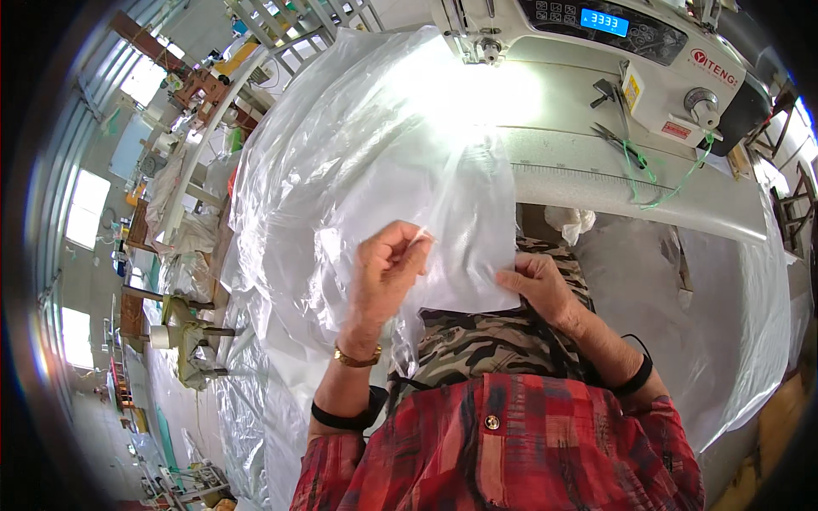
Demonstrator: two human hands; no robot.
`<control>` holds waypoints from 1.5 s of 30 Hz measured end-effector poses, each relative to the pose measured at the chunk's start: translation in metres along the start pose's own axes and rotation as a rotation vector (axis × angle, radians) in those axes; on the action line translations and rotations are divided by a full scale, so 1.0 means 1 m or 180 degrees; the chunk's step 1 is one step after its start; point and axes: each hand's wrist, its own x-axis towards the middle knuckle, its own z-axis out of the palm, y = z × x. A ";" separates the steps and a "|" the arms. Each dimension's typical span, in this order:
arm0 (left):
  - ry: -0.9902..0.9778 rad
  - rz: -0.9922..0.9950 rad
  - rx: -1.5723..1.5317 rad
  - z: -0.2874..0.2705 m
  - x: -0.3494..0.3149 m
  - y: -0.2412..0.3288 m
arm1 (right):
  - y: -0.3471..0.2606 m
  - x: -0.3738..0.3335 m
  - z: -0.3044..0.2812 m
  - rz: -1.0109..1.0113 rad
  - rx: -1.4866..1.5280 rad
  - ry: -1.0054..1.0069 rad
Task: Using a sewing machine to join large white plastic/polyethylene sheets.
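A large translucent plastic sheet (pixel 366 192) spreads from under the sewing machine (pixel 613 43) down across my lap. My left hand (pixel 388 268) pinches a fold of it between thumb and fingertips. At the sheet's lower right edge, my right hand (pixel 538 285) grips the plastic between thumb and fingers. Between the two hands the sheet hangs fairly flat over my camouflage trousers (pixel 494 341). Bright lamp light washes out the sheet under the machine's head, so the needle area cannot be made out.
On the machine table (pixel 562 183), with its ruler-marked front edge, lie thread snips (pixel 620 145) tied with green cord. More clear plastic (pixel 716 315) hangs at the right. A white crumpled bundle (pixel 569 223) sits below the table edge. Cluttered racks (pixel 183 204) stand at the left.
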 end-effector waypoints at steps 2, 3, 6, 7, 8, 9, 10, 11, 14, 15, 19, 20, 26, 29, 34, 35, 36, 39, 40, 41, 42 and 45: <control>0.0151 0.0291 -0.0041 -0.004 0.005 0.009 | -0.015 -0.008 0.006 -0.0164 -0.0078 -0.0077; 0.0087 0.0331 -0.0084 -0.003 0.005 0.013 | -0.013 -0.010 0.006 -0.0181 -0.0109 0.0003; -0.0191 0.0792 0.1054 0.004 0.011 0.021 | 0.008 -0.006 -0.004 0.0135 -0.1051 0.0361; -0.0276 0.0638 0.1058 0.008 0.007 0.012 | 0.022 -0.007 -0.003 -0.0068 -0.1196 0.0452; -0.0380 0.0538 0.0891 0.015 0.002 0.008 | 0.048 -0.001 -0.008 -0.0177 -0.0939 0.0484; -0.0322 0.0453 0.0713 0.015 -0.006 -0.005 | 0.044 -0.002 0.001 -0.0154 -0.0708 0.0517; -0.0402 0.0371 0.0916 0.010 -0.012 -0.013 | 0.020 -0.006 0.008 -0.0094 -0.1082 0.0269; -0.0435 0.0564 0.0569 0.013 -0.018 -0.020 | 0.035 -0.002 0.006 -0.0556 -0.1300 0.0105; -0.0376 0.0725 0.0561 0.009 -0.018 -0.045 | 0.021 -0.009 0.027 -0.0370 -0.0440 -0.0275; -0.0514 0.0867 0.0508 0.016 -0.012 -0.038 | 0.031 -0.005 0.022 -0.0540 -0.0304 -0.0327; -0.0720 0.1094 0.0997 0.035 -0.010 -0.018 | 0.037 -0.011 0.002 -0.0133 -0.0789 0.0278; -0.0708 0.1197 0.1077 0.037 -0.009 -0.019 | 0.030 -0.012 0.005 -0.0426 -0.0871 0.0133; -0.0605 0.1403 0.1109 0.036 -0.017 -0.019 | 0.038 -0.009 -0.009 -0.0477 -0.0915 0.0116; -0.0583 0.1569 0.1178 0.039 -0.020 -0.010 | 0.044 -0.011 -0.011 -0.0300 -0.1375 0.0520; -0.0360 0.1596 0.1585 0.039 -0.030 0.002 | 0.047 -0.014 -0.008 -0.0651 -0.1503 0.0258; -0.0332 0.1591 0.1586 0.041 -0.032 0.006 | 0.052 -0.013 -0.014 -0.0656 -0.1515 0.0233; -0.0401 0.1470 0.1518 0.042 -0.035 0.010 | 0.050 -0.015 -0.018 -0.0410 -0.2060 0.0506; -0.0467 0.1251 0.1460 0.036 -0.038 0.008 | 0.040 -0.017 -0.011 -0.0568 -0.3950 0.1040; -0.0412 0.1346 0.1543 0.035 -0.036 0.002 | 0.030 -0.017 -0.009 -0.1111 -0.3971 0.1592; -0.0360 0.1439 0.1629 0.034 -0.036 -0.002 | 0.019 -0.017 -0.006 -0.1659 -0.3946 0.2142; -0.0326 0.1415 0.1620 0.034 -0.037 -0.002 | -0.002 -0.022 0.002 -0.2052 -0.3691 0.2209; -0.0351 0.1410 0.1635 0.036 -0.042 -0.001 | -0.017 -0.017 0.021 -0.2253 -0.2933 0.1646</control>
